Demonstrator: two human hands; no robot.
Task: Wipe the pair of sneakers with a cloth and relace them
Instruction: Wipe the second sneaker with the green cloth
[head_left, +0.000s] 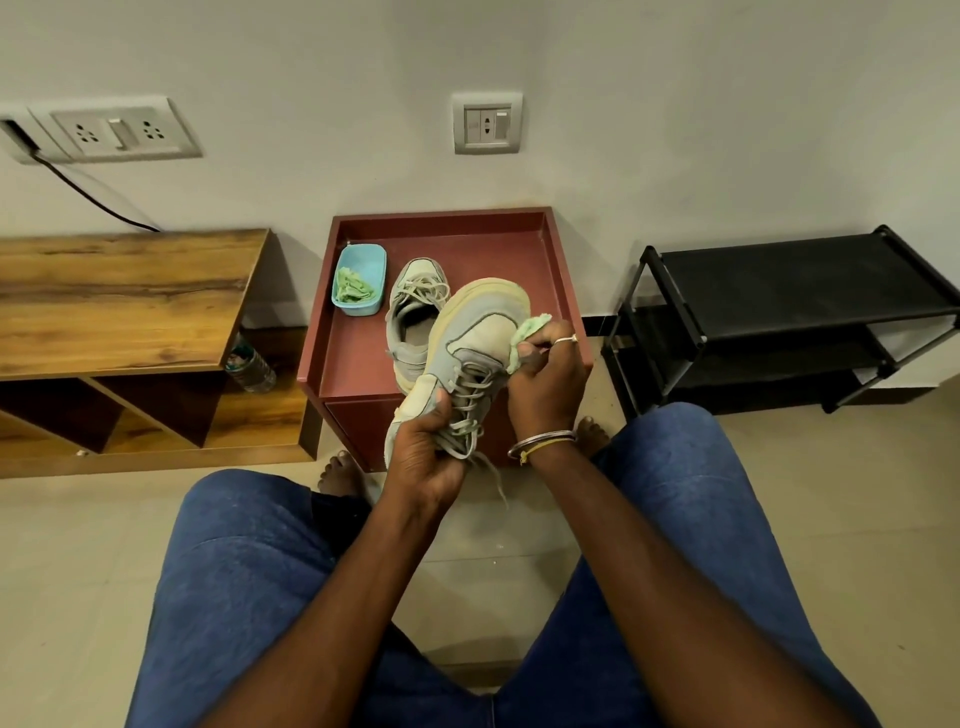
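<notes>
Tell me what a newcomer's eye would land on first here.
A pale sneaker is held up at the centre of the view, with a green cloth pinched against its side. Behind it, the second sneaker sits on the red table, beside a blue tub holding another green rag.

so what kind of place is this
Most likely a room in a home, perhaps near the entrance: a black shoe rack stands against the wall, beside a low wooden cabinet, with household wall sockets above.
</notes>
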